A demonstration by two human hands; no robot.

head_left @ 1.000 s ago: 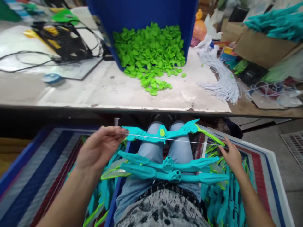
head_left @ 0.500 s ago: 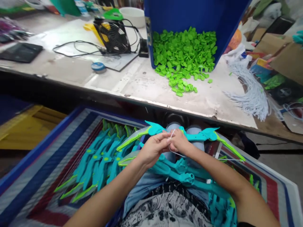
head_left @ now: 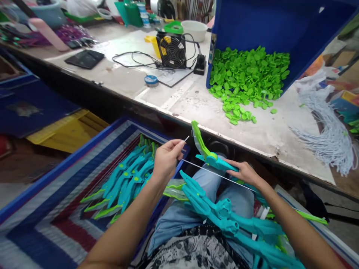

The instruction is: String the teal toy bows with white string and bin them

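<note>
My left hand pinches the end of a white string, its tip poking up past the fingers. From there the string runs taut to the lower right, passing below my right hand. That hand is closed around the teal body of a toy bow, whose lime-green limb points up toward the table edge. The bow's other green tip shows beyond my right forearm. More teal toy bows lie across my lap, under both hands.
Several finished-looking bows lie in a row on a striped surface at left. On the table are a tipped blue bin, green pieces, a bundle of white strings, a fan and a blue tin.
My hands have moved apart. The left went left with the string end; the right shifted right and grips the bow, which has turned so its left limb points upward. The view swung left.
</note>
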